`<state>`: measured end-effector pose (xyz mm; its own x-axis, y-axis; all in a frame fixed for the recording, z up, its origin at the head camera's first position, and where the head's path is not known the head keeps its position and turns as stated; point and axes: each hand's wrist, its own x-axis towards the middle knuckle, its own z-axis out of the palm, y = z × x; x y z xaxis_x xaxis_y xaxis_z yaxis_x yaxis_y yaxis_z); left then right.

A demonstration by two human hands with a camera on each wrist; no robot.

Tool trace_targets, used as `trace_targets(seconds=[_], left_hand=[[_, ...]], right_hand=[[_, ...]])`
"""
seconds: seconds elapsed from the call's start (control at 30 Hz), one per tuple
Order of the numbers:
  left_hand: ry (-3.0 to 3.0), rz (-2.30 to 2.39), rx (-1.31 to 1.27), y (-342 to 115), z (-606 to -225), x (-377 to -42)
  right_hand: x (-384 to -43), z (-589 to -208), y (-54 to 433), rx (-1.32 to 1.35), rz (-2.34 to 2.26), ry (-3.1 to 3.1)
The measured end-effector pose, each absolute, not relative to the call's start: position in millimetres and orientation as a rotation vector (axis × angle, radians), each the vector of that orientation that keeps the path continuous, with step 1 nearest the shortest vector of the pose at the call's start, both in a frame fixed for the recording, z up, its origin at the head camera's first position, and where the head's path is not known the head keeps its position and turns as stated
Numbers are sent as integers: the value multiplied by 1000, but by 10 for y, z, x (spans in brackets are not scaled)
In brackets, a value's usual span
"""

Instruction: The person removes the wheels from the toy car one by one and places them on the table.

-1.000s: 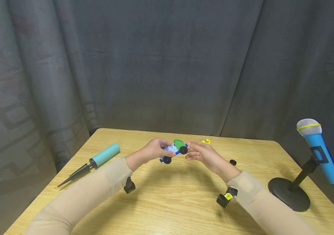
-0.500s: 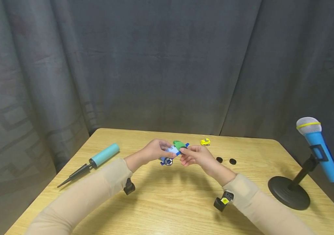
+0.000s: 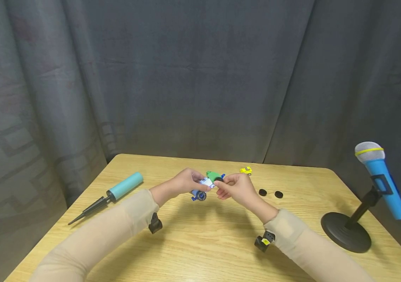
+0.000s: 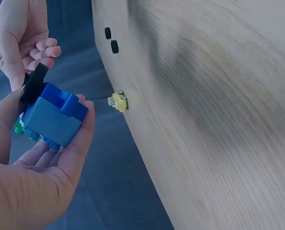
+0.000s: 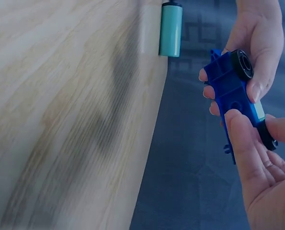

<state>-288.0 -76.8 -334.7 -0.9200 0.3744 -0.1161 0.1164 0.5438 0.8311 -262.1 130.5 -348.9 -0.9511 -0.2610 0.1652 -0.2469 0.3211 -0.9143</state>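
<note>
Head view: moderately bright, light apparently from overhead. Soft-edged shadows on the counter (image 3: 186,254), pale glare along its near edge. Curtain (image 3: 193,78) dim, low contrast. Wide-angle stretch toward lower corners, sleeves (image 3: 98,233) look elongated. Small details at the fingers (image 3: 218,184) soft. Both wrist views: cooler, bluish, slightly hazy, broad diffuse shadow streaks across the woodgrain. Left wrist: yellow car (image 4: 118,101) soft, washed out. Right wrist: toy car (image 5: 228,88) underside shaded, outline readable.

toy car (image 3: 206,182) part-hidden, sleeves (image 3: 105,232) cropped
</note>
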Motion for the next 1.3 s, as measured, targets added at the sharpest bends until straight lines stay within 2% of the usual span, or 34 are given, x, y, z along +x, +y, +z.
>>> trace_targets(seconds=[0.43, 0.63, 0.73, 0.97, 1.3], left_hand=[[2478, 1331, 401, -763, -3433, -2908], [2482, 1316, 411, -774, -3430, -2922], [2505, 1295, 401, -787, -3407, -2936], [2490, 1337, 345, -808, -3362, -2949], [2494, 1331, 274, -858, -3436, -2959]], right_hand=[[-2593, -3530, 1225, -574, -1592, 2819], [-2640, -3540, 1280, -618, -1624, 2696], [-2647, -3500, 1302, -576, -1685, 2589], [-2688, -3444, 1319, -297, -1922, 2349], [-2799, -3483, 1517, -179, -2049, 2175]])
